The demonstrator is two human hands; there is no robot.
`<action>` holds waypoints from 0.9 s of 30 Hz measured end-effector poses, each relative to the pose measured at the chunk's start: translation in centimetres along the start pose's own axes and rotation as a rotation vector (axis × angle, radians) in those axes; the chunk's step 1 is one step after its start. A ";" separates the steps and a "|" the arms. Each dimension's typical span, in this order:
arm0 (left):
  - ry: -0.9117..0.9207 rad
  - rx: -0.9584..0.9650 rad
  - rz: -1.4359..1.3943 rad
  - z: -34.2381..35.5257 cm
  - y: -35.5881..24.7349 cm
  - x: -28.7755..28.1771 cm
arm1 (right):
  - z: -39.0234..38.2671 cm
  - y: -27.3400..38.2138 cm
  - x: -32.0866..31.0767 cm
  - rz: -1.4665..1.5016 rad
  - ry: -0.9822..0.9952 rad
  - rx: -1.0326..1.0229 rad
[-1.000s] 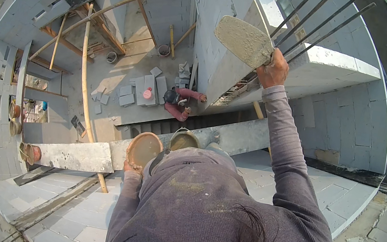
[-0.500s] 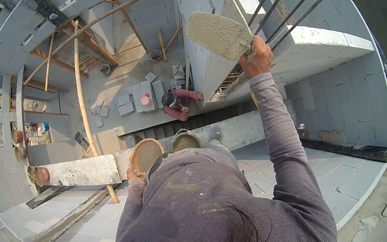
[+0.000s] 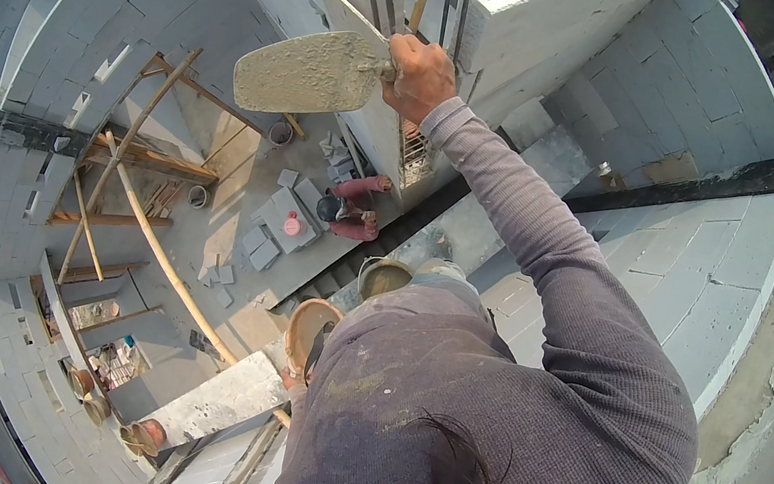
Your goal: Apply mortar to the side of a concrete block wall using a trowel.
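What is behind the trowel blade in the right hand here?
Past the lower edge of the trowel blade in the right hand, a bucket and part of a yellow pole show. What lies directly behind the blade is covered.

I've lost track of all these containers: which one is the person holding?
The orange-brown bowl, held by its edge in the left grip. The greyish bucket to its right has nobody holding it.
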State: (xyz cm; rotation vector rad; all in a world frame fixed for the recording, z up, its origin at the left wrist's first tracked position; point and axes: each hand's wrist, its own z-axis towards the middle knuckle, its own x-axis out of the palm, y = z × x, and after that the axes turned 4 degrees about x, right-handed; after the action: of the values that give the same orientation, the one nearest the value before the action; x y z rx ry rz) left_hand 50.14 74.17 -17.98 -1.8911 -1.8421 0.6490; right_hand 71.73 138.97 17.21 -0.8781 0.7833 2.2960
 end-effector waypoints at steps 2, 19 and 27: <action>0.005 0.011 0.012 -0.1 -0.2 0.1 | -0.1 0.0 0.1 0.002 -0.002 -0.005; -0.037 -0.167 -0.097 1.1 0.0 -0.8 | 0.0 0.1 -0.1 0.028 -0.027 -0.024; -0.005 -0.149 -0.122 0.8 0.3 0.1 | -0.1 0.3 -0.3 -0.017 0.015 0.002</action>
State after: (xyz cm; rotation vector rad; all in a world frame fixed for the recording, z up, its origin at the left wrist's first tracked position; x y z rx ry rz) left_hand 49.85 74.22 -18.78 -1.8505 -2.0416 0.4884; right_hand 71.76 138.66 17.49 -0.8980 0.7821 2.2762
